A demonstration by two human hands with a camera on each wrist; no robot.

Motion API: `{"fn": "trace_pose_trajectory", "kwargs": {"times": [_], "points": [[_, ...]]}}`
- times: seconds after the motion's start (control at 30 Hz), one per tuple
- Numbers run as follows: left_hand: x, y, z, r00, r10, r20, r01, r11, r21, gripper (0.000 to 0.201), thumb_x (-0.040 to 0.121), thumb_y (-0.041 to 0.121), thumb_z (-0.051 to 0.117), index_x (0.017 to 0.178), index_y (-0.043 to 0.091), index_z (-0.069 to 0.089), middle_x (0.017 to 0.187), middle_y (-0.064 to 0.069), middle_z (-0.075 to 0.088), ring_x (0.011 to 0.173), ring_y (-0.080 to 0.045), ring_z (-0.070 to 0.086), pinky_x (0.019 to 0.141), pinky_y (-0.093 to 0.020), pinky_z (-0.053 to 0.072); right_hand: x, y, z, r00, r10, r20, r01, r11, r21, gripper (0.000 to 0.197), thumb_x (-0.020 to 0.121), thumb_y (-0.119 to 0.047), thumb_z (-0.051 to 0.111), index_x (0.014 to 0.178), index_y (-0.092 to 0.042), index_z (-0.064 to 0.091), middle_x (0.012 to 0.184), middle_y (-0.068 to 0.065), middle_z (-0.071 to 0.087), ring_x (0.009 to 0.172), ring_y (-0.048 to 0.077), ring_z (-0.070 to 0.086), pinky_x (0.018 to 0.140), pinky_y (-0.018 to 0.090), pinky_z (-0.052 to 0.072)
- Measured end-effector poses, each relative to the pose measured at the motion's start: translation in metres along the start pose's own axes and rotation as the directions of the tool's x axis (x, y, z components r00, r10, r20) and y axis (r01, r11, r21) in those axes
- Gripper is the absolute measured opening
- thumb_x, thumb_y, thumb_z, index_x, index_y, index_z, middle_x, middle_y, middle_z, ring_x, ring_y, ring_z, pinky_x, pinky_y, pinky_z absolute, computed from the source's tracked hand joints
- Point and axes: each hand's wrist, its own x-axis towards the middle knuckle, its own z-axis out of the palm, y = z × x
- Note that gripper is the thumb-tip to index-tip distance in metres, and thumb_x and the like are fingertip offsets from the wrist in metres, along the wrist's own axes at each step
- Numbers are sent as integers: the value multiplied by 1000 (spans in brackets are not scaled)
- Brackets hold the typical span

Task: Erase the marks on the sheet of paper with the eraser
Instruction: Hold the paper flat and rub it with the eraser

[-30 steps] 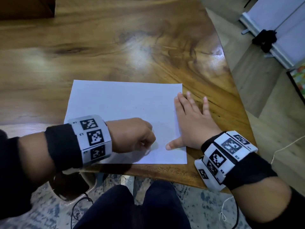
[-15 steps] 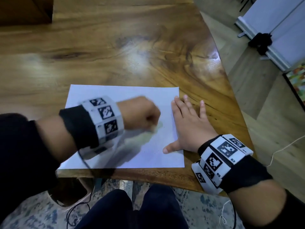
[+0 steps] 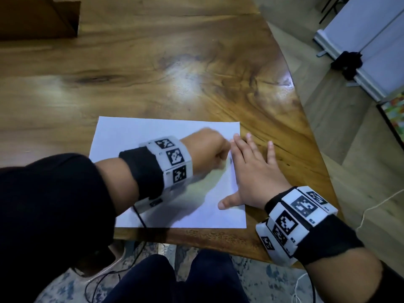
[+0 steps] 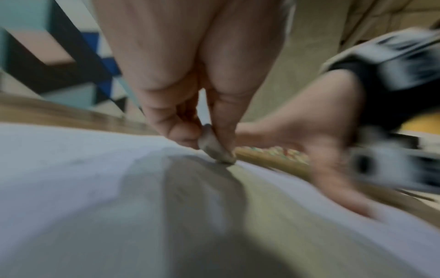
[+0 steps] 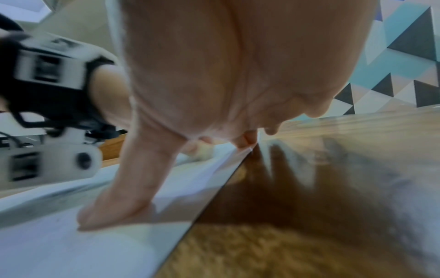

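Observation:
A white sheet of paper [image 3: 153, 136] lies near the front edge of the wooden table. My left hand [image 3: 207, 149] is curled into a fist over the sheet's right part. In the left wrist view it pinches a small grey eraser [image 4: 213, 148] whose tip touches the paper [image 4: 71, 178]. My right hand [image 3: 251, 171] lies flat with spread fingers across the paper's right edge, thumb on the sheet [image 5: 47, 244] and the other fingers partly on the wood. A faint dark mark [image 3: 231, 160] shows between the two hands.
The wooden table [image 3: 153, 73] stretches far ahead and to the left, with a dark wooden block [image 3: 37, 16] at the far left. Its curved right edge [image 3: 306, 132] drops to the floor. A white board stand [image 3: 360, 40] stands on the floor at the right.
My left hand with the eraser has moved up the sheet and to the right, from near the front edge to beside my right hand's fingers. The right hand has stayed flat on the paper's edge.

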Motion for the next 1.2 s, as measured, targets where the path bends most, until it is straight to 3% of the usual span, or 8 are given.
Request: {"fn": "trace_pose_trajectory", "kwargs": {"times": [0.1,0.27,0.43,0.5,0.63,0.8,0.97,1.2], "points": [[4,-2,-3,999,-13,-31,13,1000,-8,11,79,18,62,87,12,64,89,-7,67,85,-24,58,70,-25,38,0,0,0,1000,3,8,-3,1000,-5,141,56,-81,60,145,-12,-24,153,-1,-32,138,20,-34,110,57,-19],[-23,-3,5,933,114,340,-129,992,20,8,74,18,68,82,15,66,82,0,67,72,-13,55,68,-22,40,1,1,1,1000,5,5,-5,1000,11,143,55,-81,61,146,-11,-24,154,-1,-31,138,19,-34,110,57,-18],[-16,-13,-4,997,69,-22,-67,993,93,7,76,17,64,78,10,64,81,-7,60,82,-28,57,70,-30,42,0,0,0,1000,13,7,-13,1000,2,142,54,-81,61,146,-12,-24,154,-2,-31,138,19,-34,109,56,-20],[-34,-18,9,995,102,7,-102,993,52,7,76,15,63,73,10,63,80,-12,63,78,-31,57,69,-32,44,0,0,0,1000,15,13,-15,1000,0,142,55,-81,61,145,-12,-24,153,-2,-31,138,19,-34,110,57,-19],[-66,-22,22,959,133,250,-152,987,57,8,75,9,60,76,15,65,82,-8,63,77,-28,57,69,-34,47,-1,-1,-1,1000,21,16,-21,1000,-6,142,55,-80,61,145,-11,-24,154,-2,-31,138,19,-33,110,57,-19],[-60,-33,16,996,61,-68,-63,998,-14,9,79,16,62,76,8,65,84,-9,60,78,-29,58,70,-33,45,-1,-2,-2,1000,27,11,-26,1000,-12,141,55,-80,61,145,-12,-24,154,-2,-30,138,19,-33,108,57,-20],[-88,-38,20,980,57,193,-53,998,-23,4,77,11,64,79,12,67,86,-5,61,80,-22,55,71,-26,44,-2,-2,-2,1000,23,13,-23,1000,-15,141,56,-79,62,146,-12,-24,154,-2,-30,138,19,-33,109,57,-20],[-63,-39,14,995,-31,-97,24,997,-80,6,76,15,66,80,10,67,88,-9,63,83,-27,58,71,-27,42,-2,-2,-3,999,23,23,-23,1000,-2,141,56,-78,63,146,-11,-24,154,-2,-30,138,19,-34,111,57,-17]]}}
